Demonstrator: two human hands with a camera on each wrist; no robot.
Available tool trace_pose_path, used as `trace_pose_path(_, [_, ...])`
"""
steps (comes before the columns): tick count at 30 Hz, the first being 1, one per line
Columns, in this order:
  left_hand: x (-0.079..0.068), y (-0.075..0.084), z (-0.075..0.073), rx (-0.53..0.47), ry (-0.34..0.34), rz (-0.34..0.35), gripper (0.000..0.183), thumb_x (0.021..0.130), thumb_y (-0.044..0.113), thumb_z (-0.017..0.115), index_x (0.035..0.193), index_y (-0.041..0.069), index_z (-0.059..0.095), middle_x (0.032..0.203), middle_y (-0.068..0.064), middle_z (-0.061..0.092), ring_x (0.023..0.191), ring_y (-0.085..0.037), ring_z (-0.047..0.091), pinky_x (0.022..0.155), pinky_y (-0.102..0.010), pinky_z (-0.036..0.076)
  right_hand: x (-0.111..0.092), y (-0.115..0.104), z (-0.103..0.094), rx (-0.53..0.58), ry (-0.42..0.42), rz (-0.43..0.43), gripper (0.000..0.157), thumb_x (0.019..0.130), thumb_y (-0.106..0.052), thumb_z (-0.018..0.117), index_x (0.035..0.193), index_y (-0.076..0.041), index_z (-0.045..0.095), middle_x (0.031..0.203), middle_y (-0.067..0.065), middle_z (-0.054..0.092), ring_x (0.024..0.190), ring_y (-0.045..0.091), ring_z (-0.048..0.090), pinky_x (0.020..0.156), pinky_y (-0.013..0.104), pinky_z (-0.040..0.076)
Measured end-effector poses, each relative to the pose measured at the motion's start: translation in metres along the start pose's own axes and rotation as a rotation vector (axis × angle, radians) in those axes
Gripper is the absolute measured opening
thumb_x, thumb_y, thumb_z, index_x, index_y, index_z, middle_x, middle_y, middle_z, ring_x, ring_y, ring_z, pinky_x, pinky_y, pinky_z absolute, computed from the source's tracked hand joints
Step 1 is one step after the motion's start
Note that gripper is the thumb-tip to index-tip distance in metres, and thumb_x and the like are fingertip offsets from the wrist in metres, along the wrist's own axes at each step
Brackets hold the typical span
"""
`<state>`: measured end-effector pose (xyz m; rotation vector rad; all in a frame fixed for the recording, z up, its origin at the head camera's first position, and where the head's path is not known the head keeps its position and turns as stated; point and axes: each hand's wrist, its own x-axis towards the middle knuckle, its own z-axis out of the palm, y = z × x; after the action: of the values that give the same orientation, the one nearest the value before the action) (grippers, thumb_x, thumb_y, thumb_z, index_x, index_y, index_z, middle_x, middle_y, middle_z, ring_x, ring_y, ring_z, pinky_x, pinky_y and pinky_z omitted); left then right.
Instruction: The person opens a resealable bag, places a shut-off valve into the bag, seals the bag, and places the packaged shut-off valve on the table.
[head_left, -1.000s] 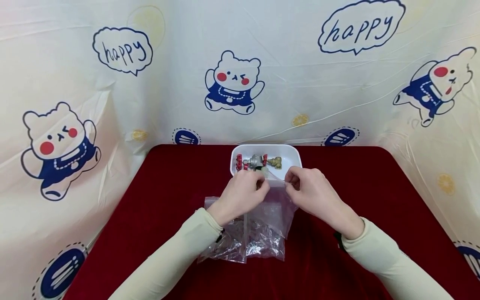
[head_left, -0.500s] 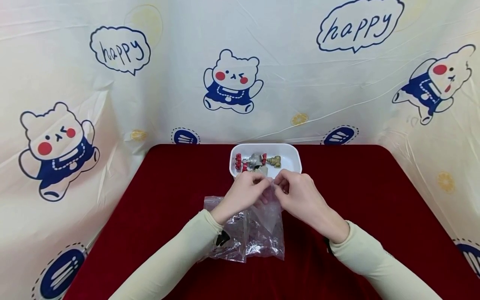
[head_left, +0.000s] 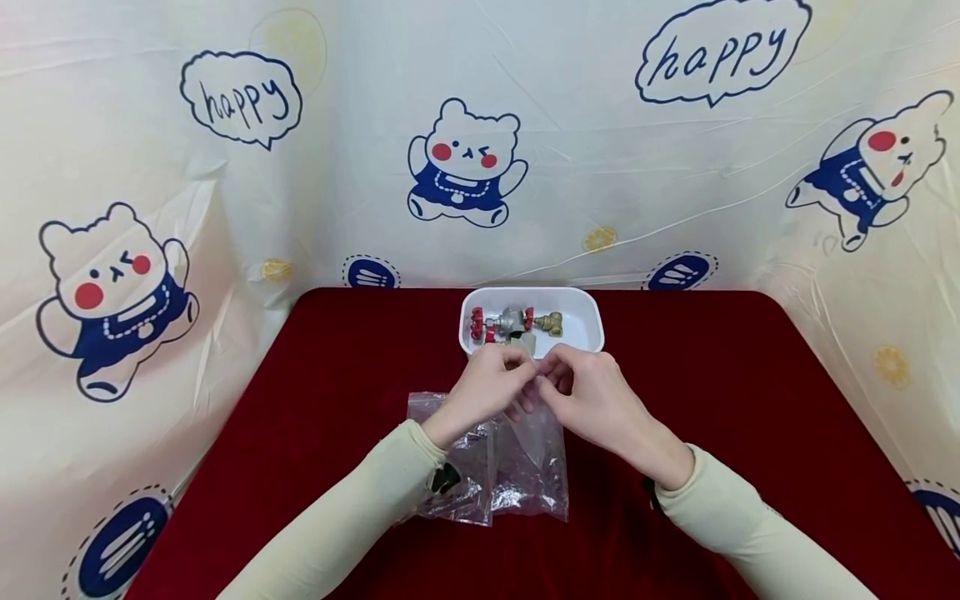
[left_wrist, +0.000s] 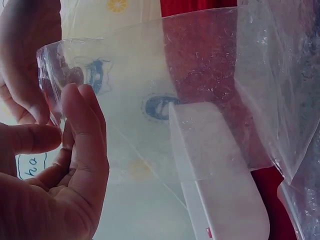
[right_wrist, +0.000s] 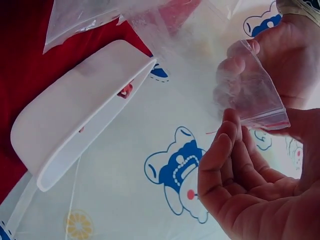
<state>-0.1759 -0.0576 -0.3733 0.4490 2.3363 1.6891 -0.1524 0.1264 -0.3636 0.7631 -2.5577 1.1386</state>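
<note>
A clear zip-lock bag (right_wrist: 257,92) with a red line along its mouth hangs between my two hands, in front of the tray. My left hand (head_left: 487,383) pinches the bag's top edge between thumb and fingers. Close beside it, my right hand (head_left: 596,400) grips the same edge, fingertips nearly meeting the left ones. In the left wrist view the see-through bag film (left_wrist: 135,65) spreads out from the fingers. Beneath the hands, more clear plastic bags (head_left: 465,483) lie on the red cloth. Whether the held bag contains anything cannot be made out.
Just beyond my hands stands a white tray (head_left: 588,321). Inside it are a grey valve (head_left: 512,320) with red handles nearby, a brass valve (head_left: 552,323) and a pale piece (head_left: 525,342) partly hidden by the hands. A printed curtain (head_left: 570,192) encloses the red-covered table (head_left: 360,350).
My right hand has moved left toward the left hand, bringing the spread bag mouth together. Over the last half second, both hands have shifted only slightly.
</note>
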Motion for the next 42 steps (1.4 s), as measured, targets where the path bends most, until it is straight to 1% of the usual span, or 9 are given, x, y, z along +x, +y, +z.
trace_pose_path(6, [0.0, 0.0, -0.002, 0.011, -0.004, 0.02, 0.027, 0.104, 0.01, 0.057, 0.086, 0.001, 0.075, 0.068, -0.01, 0.071, 0.06, -0.04, 0.071, 0.051, -0.043, 0.06, 0.003, 0.003, -0.004, 0.095, -0.02, 0.082, 0.006, 0.09, -0.007, 0.074, 0.096, -0.007, 0.074, 0.074, -0.007, 0.069, 0.064, 0.009, 0.062, 0.058, 0.028, 0.053])
trace_pose_path(12, [0.0, 0.001, -0.003, -0.021, -0.047, 0.017, 0.025, 0.105, 0.009, 0.056, 0.091, -0.002, 0.074, 0.071, -0.01, 0.07, 0.063, -0.043, 0.071, 0.051, -0.039, 0.06, 0.006, 0.006, -0.008, 0.165, -0.091, 0.184, 0.006, 0.093, -0.012, 0.074, 0.098, -0.007, 0.075, 0.078, -0.004, 0.072, 0.068, 0.016, 0.066, 0.058, 0.029, 0.054])
trace_pose_path(16, [0.0, 0.002, -0.004, -0.054, -0.083, 0.0, 0.025, 0.107, 0.011, 0.058, 0.093, -0.004, 0.073, 0.075, -0.011, 0.07, 0.062, -0.037, 0.072, 0.052, -0.039, 0.06, 0.007, 0.006, -0.01, 0.199, -0.119, 0.229, 0.008, 0.094, -0.013, 0.073, 0.098, -0.007, 0.076, 0.078, -0.003, 0.074, 0.067, 0.02, 0.067, 0.056, 0.029, 0.052])
trace_pose_path(20, [-0.001, 0.003, -0.005, -0.066, -0.108, -0.005, 0.026, 0.108, 0.014, 0.059, 0.094, -0.004, 0.071, 0.078, -0.013, 0.07, 0.062, -0.028, 0.071, 0.055, -0.039, 0.061, 0.008, 0.007, -0.01, 0.2, -0.126, 0.239, 0.008, 0.092, -0.011, 0.072, 0.097, -0.007, 0.076, 0.077, -0.004, 0.074, 0.066, 0.019, 0.066, 0.056, 0.028, 0.051])
trace_pose_path(24, [-0.002, 0.003, -0.006, -0.05, -0.119, 0.002, 0.026, 0.108, 0.014, 0.059, 0.094, -0.004, 0.072, 0.079, -0.012, 0.07, 0.063, -0.025, 0.071, 0.055, -0.039, 0.061, 0.008, 0.008, -0.01, 0.197, -0.132, 0.243, 0.009, 0.091, -0.01, 0.071, 0.098, -0.007, 0.077, 0.077, -0.004, 0.074, 0.065, 0.016, 0.064, 0.056, 0.027, 0.05])
trace_pose_path(27, [-0.002, 0.003, -0.006, -0.019, -0.116, 0.007, 0.025, 0.108, 0.012, 0.059, 0.094, -0.002, 0.073, 0.078, -0.01, 0.07, 0.063, -0.028, 0.071, 0.056, -0.041, 0.061, 0.007, 0.009, -0.01, 0.198, -0.128, 0.241, 0.009, 0.091, -0.008, 0.071, 0.097, -0.007, 0.078, 0.076, -0.003, 0.074, 0.064, 0.015, 0.063, 0.055, 0.027, 0.048])
trace_pose_path(33, [-0.002, 0.004, -0.007, 0.024, -0.107, 0.01, 0.023, 0.103, 0.007, 0.056, 0.09, 0.001, 0.073, 0.074, -0.01, 0.071, 0.068, -0.041, 0.072, 0.06, -0.055, 0.061, 0.007, 0.011, -0.009, 0.195, -0.142, 0.245, 0.009, 0.094, -0.008, 0.071, 0.098, -0.005, 0.078, 0.076, -0.002, 0.073, 0.063, 0.015, 0.059, 0.055, 0.027, 0.046])
trace_pose_path(39, [-0.003, 0.002, -0.006, -0.011, -0.105, -0.008, 0.025, 0.099, 0.006, 0.051, 0.088, -0.001, 0.072, 0.075, -0.01, 0.069, 0.068, -0.036, 0.072, 0.054, -0.044, 0.061, 0.009, 0.013, -0.008, 0.195, -0.2, 0.261, 0.011, 0.096, -0.011, 0.068, 0.092, -0.007, 0.077, 0.077, -0.001, 0.072, 0.068, 0.015, 0.061, 0.058, 0.027, 0.046])
trace_pose_path(42, [-0.004, 0.001, -0.007, -0.007, -0.117, -0.008, 0.029, 0.105, 0.015, 0.054, 0.087, 0.0, 0.072, 0.076, -0.013, 0.069, 0.068, -0.037, 0.071, 0.051, -0.039, 0.059, 0.009, 0.014, -0.007, 0.191, -0.206, 0.272, 0.012, 0.095, -0.01, 0.067, 0.091, -0.008, 0.078, 0.076, -0.002, 0.071, 0.067, 0.015, 0.059, 0.058, 0.027, 0.044])
